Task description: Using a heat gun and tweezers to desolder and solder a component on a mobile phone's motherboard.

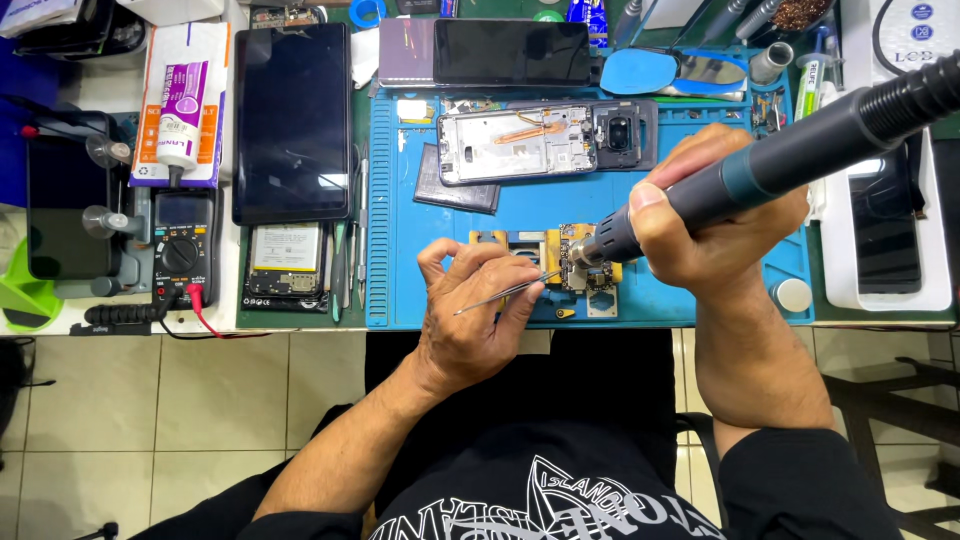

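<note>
— so, what are the hands holding?
— left hand (470, 315) pinches thin metal tweezers (505, 293), tips reaching toward a small circuit board (583, 268). right hand (715, 215) is wrapped tight around a grey hot-air handpiece (760, 165), nozzle down just above that board.
— and where's the board?
— clamped in a yellow holder (520, 245) on the blue mat (440, 240), near the front edge of the surface.
— what else is around?
— an opened phone frame (520, 143) lies farther back on the mat, a dark battery (455, 185) beside it. left of the mat sit a black tablet (292, 120) and a multimeter (182, 245) with a red lead.
</note>
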